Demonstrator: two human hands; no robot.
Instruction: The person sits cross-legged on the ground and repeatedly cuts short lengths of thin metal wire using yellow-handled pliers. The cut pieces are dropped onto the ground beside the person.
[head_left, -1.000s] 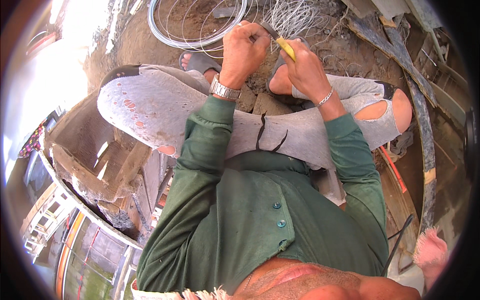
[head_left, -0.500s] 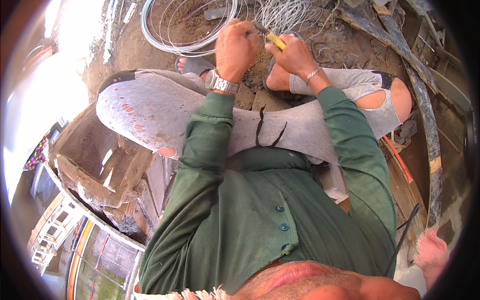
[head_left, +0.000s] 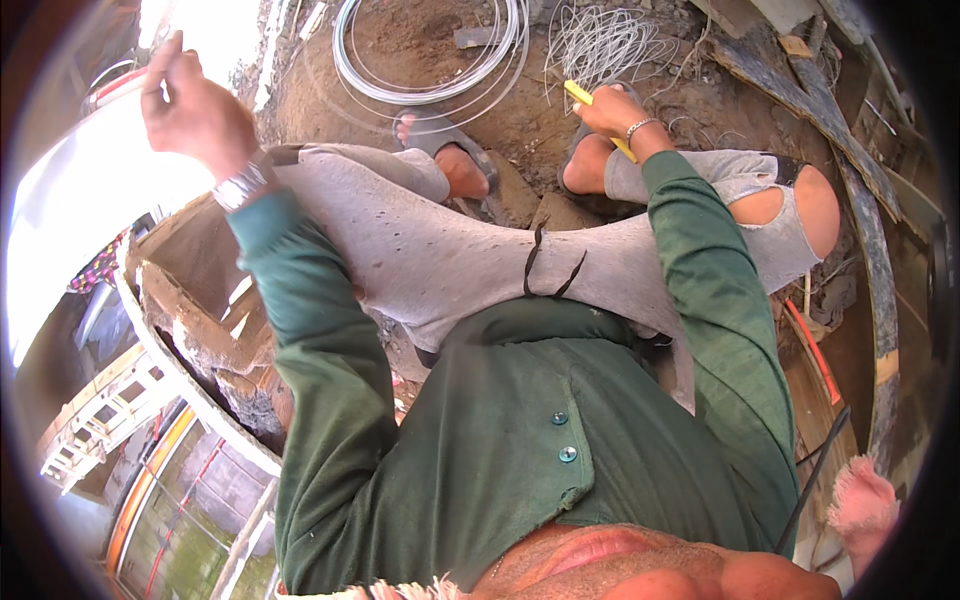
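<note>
My left hand (head_left: 200, 118) is raised at the far left against bright glare, with thumb and fingers drawn together; anything held there is lost in the glare. In my right hand (head_left: 608, 112) is a yellow-handled tool (head_left: 577, 92), its yellow showing on both sides of the fist; the kind of tool cannot be made out. On the dirt ahead lies a coil of pale wire (head_left: 400, 97), between my two hands. A heap of cut wire pieces (head_left: 610, 45) rests just beyond the right hand.
My spread legs in grey trousers (head_left: 480, 250) frame the work spot. Left of them stands a worn wooden box (head_left: 190, 310). Long planks (head_left: 800, 120) lie on the right, near an orange-red bar (head_left: 812, 350). A small flat block (head_left: 475, 37) sits inside the coil.
My left hand has swung far out to the left, away from the right hand. The right hand with its tool has dropped slightly toward me, and the view has shifted.
</note>
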